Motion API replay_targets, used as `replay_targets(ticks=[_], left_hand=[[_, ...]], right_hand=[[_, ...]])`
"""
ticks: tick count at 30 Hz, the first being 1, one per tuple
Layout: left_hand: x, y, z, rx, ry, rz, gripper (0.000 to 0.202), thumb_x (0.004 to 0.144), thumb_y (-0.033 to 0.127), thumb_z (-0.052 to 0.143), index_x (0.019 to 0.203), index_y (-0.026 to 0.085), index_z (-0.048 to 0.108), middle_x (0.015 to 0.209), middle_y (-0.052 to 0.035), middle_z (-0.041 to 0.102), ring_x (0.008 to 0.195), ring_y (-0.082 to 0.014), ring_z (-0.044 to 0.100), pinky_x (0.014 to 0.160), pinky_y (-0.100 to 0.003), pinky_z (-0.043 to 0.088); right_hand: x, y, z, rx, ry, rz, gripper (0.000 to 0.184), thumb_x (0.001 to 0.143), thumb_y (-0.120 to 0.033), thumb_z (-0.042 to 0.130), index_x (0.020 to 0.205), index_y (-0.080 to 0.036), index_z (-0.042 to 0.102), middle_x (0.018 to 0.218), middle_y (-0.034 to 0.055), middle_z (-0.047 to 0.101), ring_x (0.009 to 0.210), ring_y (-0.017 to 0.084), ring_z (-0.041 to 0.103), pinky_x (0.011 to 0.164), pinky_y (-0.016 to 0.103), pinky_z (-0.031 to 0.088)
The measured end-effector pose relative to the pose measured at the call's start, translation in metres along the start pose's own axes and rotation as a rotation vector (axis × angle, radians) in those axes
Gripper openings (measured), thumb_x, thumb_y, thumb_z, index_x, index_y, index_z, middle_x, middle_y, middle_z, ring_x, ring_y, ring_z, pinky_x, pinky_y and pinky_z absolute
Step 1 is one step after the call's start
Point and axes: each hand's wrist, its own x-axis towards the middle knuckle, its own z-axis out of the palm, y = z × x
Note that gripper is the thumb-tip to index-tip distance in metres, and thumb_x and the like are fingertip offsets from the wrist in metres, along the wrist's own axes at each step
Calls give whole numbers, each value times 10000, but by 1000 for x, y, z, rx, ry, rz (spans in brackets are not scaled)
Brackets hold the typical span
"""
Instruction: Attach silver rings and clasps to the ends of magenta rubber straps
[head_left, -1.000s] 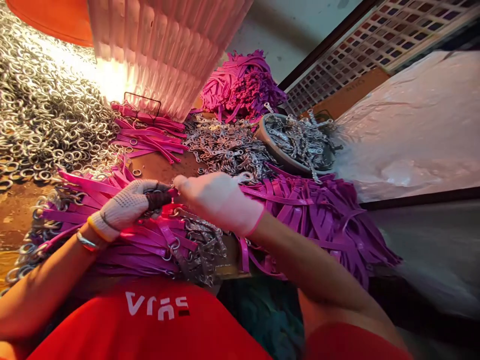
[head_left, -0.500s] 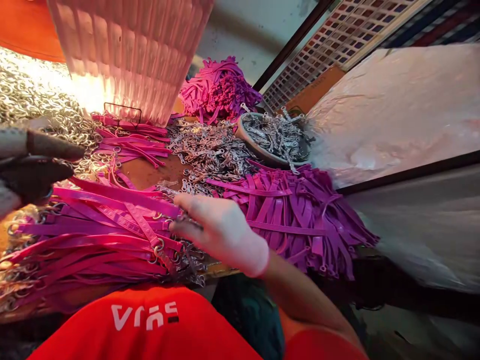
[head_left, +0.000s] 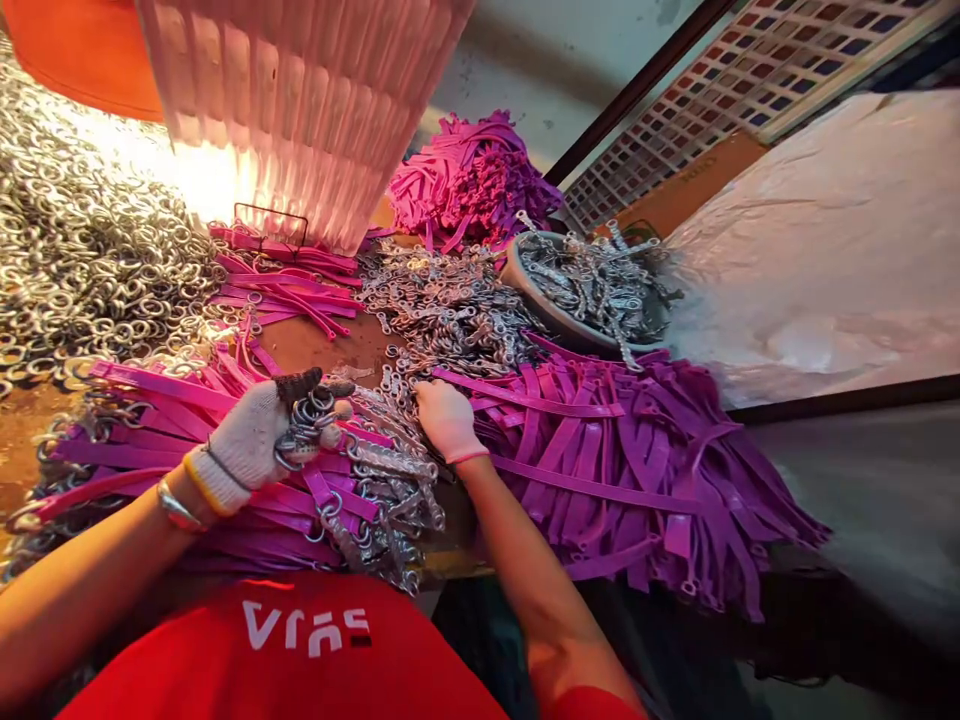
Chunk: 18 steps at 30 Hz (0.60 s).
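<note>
My left hand (head_left: 259, 435), in a white knit glove with dark fingertips, is closed round a bunch of metal rings (head_left: 309, 422) above a heap of pink straps with rings fitted (head_left: 150, 470). My right hand (head_left: 448, 420), in a thin pale glove, reaches forward with curled fingers onto the near edge of a pile of silver clasps (head_left: 450, 310), beside a heap of purple straps (head_left: 622, 450). I cannot make out what its fingers hold.
A large spread of loose metal rings (head_left: 82, 250) covers the table's left. A bowl (head_left: 559, 318) of clasps stands behind the purple heap. A ribbed pink lampshade (head_left: 300, 100) hangs over the table, with more magenta straps (head_left: 472, 180) behind. A plastic sheet (head_left: 825, 240) lies on the right.
My left hand swung out to the left and has come back holding a bunch of rings. My right hand has let go of the pink strap and reached forward to the clasp pile.
</note>
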Motion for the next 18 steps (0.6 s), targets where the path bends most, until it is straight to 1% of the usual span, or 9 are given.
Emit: replay_targets(ticks=[2,4,7,8,10,12,15,17,18], left_hand=[[0,-1,-4,-18,-33,-12,307,968,209,434,1072,75,690,719,-108,679,482,-143,622,277,-131,309],[0,-4,-9,-6,-38,-13,260,935,147,461,1032,84,694,710,-89,665,478,-126,608,284,-124,306],[1,-11,-14,51,-53,52,236,931,167,507,1044,106,705,700,-62,647,453,-102,565,291,-121,289],[1,-13,-16,75,-63,88,244,930,177,514,1067,116,707,692,-54,641,442,-94,546,294,-119,281],[1,-16,-18,132,-80,151,244,919,187,531,1077,128,708,655,-35,620,416,-82,502,304,-118,274],[-1,-17,-21,195,-100,169,201,912,220,547,982,121,706,600,-22,587,386,-73,453,310,-123,263],[-6,-13,-27,250,-170,60,234,906,299,553,796,122,659,533,-12,535,345,-67,375,298,-146,227],[-9,-11,-30,275,-213,-12,242,887,303,557,745,125,640,529,-18,537,342,-76,368,290,-166,211],[-11,-10,-32,293,-215,-13,233,876,288,560,733,122,640,536,-28,551,352,-83,389,295,-174,217]], right_hand=[[-4,-2,-8,65,37,-22,315,977,-133,404,1098,-109,693,1098,186,706,1049,244,636,897,325,453],[-13,-11,-23,138,74,-68,356,1011,-175,349,1190,-121,651,1116,145,709,1045,218,642,916,320,471],[-35,-43,-48,443,131,-231,333,1044,-309,383,1223,-176,630,1031,68,719,903,180,662,847,294,508],[-43,-57,-56,574,152,-302,310,1037,-343,429,1215,-199,637,1033,54,720,899,177,664,847,296,512],[-55,-83,-67,707,166,-403,280,1021,-354,493,1226,-225,635,1089,53,717,962,182,664,896,311,511],[-60,-102,-73,671,154,-469,296,1011,-310,511,1276,-224,608,1140,73,698,1027,194,654,942,335,505],[-54,-115,-80,527,106,-613,354,987,-199,497,1334,-198,570,1179,112,664,1090,221,628,974,381,500],[-48,-117,-84,487,22,-763,355,989,-170,491,1334,-204,568,1217,118,649,1131,222,612,992,387,497],[-44,-117,-87,496,-40,-845,339,999,-177,493,1327,-210,571,1229,115,647,1145,215,609,1001,379,496]])
